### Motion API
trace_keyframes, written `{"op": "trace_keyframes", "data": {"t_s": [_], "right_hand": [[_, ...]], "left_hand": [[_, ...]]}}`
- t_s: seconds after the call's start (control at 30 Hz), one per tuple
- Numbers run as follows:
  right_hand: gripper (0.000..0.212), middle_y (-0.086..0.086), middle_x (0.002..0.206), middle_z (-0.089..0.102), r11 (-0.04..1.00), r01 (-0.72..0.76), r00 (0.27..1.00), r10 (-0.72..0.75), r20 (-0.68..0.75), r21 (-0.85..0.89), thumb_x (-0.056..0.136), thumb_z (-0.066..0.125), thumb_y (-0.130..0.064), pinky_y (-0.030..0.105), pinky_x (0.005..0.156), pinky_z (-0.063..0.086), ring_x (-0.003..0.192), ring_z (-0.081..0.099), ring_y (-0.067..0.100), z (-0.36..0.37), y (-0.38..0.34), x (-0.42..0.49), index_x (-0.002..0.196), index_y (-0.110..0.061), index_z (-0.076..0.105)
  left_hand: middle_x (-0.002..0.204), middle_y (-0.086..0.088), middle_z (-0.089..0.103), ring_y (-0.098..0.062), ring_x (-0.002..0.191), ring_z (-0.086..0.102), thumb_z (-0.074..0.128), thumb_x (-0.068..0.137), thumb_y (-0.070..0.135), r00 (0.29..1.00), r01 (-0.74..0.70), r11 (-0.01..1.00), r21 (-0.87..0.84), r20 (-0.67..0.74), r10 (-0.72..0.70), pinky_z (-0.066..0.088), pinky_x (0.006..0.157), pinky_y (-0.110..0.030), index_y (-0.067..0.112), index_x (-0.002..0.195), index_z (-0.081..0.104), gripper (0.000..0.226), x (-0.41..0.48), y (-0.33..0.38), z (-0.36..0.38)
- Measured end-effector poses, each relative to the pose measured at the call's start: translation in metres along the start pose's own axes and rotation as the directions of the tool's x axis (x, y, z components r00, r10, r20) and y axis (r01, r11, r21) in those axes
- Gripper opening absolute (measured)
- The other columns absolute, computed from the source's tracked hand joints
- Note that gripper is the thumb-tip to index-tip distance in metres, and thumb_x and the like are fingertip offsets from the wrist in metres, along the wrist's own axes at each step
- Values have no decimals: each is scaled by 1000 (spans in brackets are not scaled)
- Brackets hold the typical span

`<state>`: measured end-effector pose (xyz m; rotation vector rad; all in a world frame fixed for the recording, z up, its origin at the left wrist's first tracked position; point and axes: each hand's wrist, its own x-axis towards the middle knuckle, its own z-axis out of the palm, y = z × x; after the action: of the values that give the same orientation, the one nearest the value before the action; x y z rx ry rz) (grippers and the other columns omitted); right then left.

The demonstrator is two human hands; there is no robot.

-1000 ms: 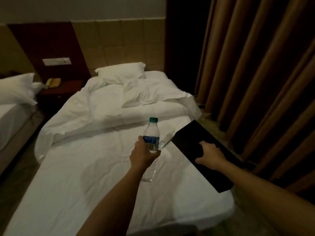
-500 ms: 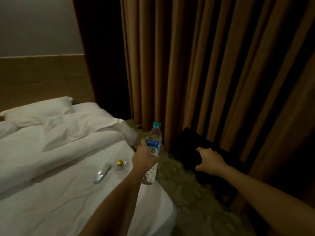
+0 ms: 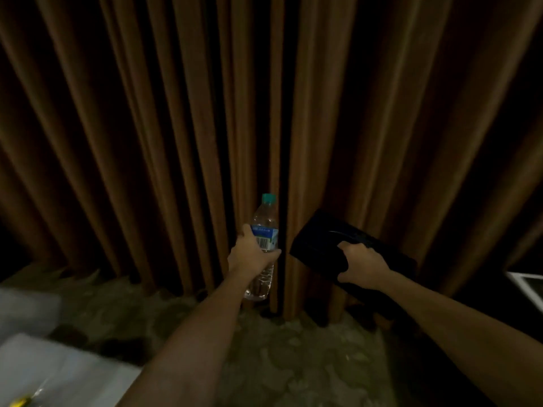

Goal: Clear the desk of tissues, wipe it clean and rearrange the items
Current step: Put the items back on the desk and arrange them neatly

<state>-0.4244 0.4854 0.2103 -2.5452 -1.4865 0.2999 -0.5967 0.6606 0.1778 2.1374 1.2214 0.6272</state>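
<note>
Nearest the camera, at the lower left, a white bed corner (image 3: 58,374) shows, blurred, with a small yellow thing (image 3: 20,401) at its edge too unclear to name. Beyond it two bare forearms reach forward over a patterned floor (image 3: 293,362). Further out, the left hand (image 3: 249,255) is wrapped around a clear water bottle (image 3: 263,248), held upright; the fingers cover its middle just under the blue label, so the teal cap stands above the fist and the base hangs below it. Beside it, apart, the right hand (image 3: 361,264) is clamped on a flat black object (image 3: 317,245), tilted. Farthest back hang brown pleated curtains (image 3: 176,127).
</note>
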Motion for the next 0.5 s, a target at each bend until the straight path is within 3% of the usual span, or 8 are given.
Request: {"op": "trace_keyframes", "data": {"t_s": [0.23,0.3,0.37,0.5], "right_hand": [[50,9,119,58,937,-347,926,350,-139,44,85,67,-23,40,83,51,104,59,28,-7,43,-95,130,-11,46],[48,5,108,60,885,-464,872,461,-164,22,83,67,-24,37,75,52,94,61,25,-8,50,-131,126,-14,47],[60,4,104,61,835,-549,820,544,-178,24,80,69,-24,38,70,54,88,61,24,-7,57,-171,133,-14,43],[57,6,112,60,689,-724,675,717,-173,27,79,70,-23,39,77,54,95,60,25,-1,64,-250,129,-13,44]], "left_hand": [[125,-7,52,-25,110,57,80,71,47,921,-292,956,-35,259,290,51,85,-38,14,136,30,88,-7,65,52],[125,-9,52,-26,108,58,81,71,46,873,-360,930,-79,324,365,52,86,-40,14,135,31,88,-23,83,69],[128,-10,50,-27,112,56,80,72,45,815,-422,901,-106,391,428,51,87,-37,13,138,29,90,-46,102,85],[132,-12,48,-28,116,54,81,72,45,670,-512,833,-209,509,540,51,91,-41,12,141,27,94,-97,137,115]]}}
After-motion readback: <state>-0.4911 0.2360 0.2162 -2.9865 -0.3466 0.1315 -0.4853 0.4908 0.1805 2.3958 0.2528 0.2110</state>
